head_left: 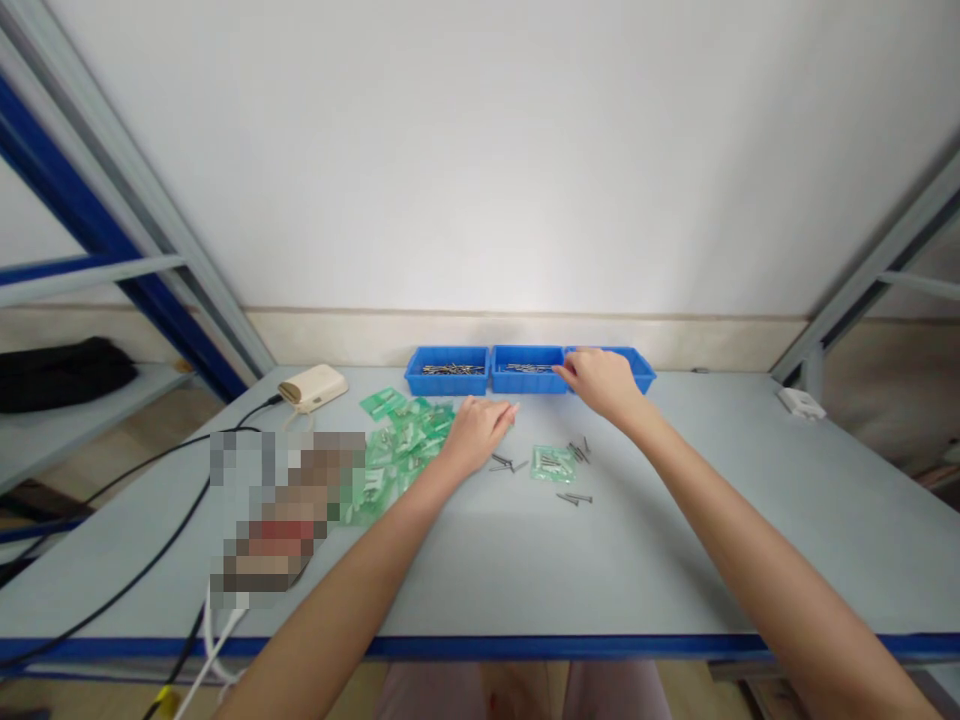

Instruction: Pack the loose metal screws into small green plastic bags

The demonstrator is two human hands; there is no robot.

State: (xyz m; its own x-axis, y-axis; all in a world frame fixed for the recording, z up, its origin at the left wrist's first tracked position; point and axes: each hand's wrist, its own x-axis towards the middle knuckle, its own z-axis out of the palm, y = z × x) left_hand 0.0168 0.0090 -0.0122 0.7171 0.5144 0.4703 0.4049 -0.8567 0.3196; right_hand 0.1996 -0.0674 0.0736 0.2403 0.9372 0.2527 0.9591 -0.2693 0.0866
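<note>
My right hand is over the right blue bin, fingers curled in and thumb pressed near them; whatever they hold is hidden. My left hand rests low over the table beside a heap of green-printed clear plastic bags. Its fingers are drawn together, and I cannot make out anything in them. Between my arms lies one green bag with screws in or on it. Loose screws lie about it: a few left, several right, a few below.
The left blue bin and middle blue bin hold many small metal screws. A cream power bank with cables is at the back left, near a pixelated object. A small white item lies far right. Metal posts flank the table.
</note>
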